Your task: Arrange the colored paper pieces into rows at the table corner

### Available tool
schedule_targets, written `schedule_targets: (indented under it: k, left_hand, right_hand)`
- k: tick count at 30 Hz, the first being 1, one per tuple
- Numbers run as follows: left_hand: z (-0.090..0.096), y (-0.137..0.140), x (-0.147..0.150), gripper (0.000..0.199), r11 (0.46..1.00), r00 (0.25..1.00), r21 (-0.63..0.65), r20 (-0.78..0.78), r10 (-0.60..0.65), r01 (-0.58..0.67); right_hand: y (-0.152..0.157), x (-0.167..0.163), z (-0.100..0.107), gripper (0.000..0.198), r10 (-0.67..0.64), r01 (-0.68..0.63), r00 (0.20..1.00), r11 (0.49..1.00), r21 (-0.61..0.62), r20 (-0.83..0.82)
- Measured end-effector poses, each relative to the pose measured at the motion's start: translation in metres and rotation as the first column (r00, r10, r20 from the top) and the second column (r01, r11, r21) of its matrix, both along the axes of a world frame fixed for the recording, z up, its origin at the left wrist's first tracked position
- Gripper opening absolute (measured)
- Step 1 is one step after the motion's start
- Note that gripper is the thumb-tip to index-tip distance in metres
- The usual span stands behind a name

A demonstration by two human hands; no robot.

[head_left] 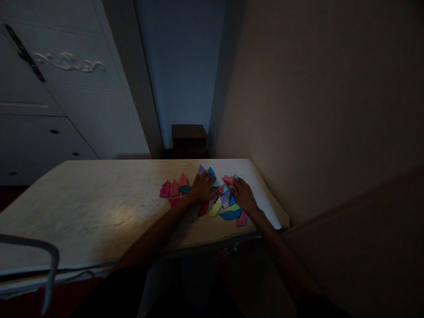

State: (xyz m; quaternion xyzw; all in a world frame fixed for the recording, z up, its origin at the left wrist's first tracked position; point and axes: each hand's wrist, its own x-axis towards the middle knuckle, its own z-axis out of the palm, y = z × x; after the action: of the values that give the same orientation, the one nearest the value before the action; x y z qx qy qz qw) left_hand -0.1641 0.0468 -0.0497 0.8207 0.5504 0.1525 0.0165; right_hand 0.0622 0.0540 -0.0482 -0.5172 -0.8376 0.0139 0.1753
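Many folded paper pieces in pink, blue, yellow, purple and red lie on a pale table [92,194]. My left hand [203,187] rests palm down on the pile's upper left, its fingers stretched out over blue and purple pieces. My right hand [243,194] lies flat at the right side, fingertips by a pink piece [228,179]. Between and below the hands are a yellow piece [215,207], a blue piece [230,215] and a red piece [203,209]. Left of my left hand, a magenta piece [164,190] and a salmon piece [183,179] lie side by side.
A plain wall [324,97] runs close along the table's right end. White cabinets [82,101] stand beyond it on the left, and a small brown box-like stand [188,134] is at the back. A curved grey metal bar [49,251] shows at the lower left. The room is dim.
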Motion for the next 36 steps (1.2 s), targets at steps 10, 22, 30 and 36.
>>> schedule_targets:
  k: [10,22,30,36]
  left_hand:
    - [0.009,-0.013,-0.029,0.057,0.996,0.996,0.020,-0.012,0.090,-0.090]
    - [0.009,-0.037,-0.076,0.047,0.986,0.987,0.058,0.025,0.156,-0.157]
    - [0.006,-0.057,-0.129,0.043,0.971,0.980,0.132,0.019,0.199,-0.200]
    - [0.004,-0.078,-0.156,0.040,0.949,0.964,0.171,0.081,0.254,-0.264]
  right_hand:
    - [-0.041,-0.027,-0.006,0.075,-0.089,0.094,0.993,0.994,0.056,-0.078]
    - [-0.025,-0.063,-0.007,0.073,-0.052,0.050,0.998,0.997,0.054,0.043]
    - [-0.026,-0.126,0.000,0.069,0.061,-0.061,0.995,0.998,-0.012,0.082]
    - [-0.032,-0.190,0.001,0.065,0.169,-0.169,0.983,0.986,-0.016,0.068]
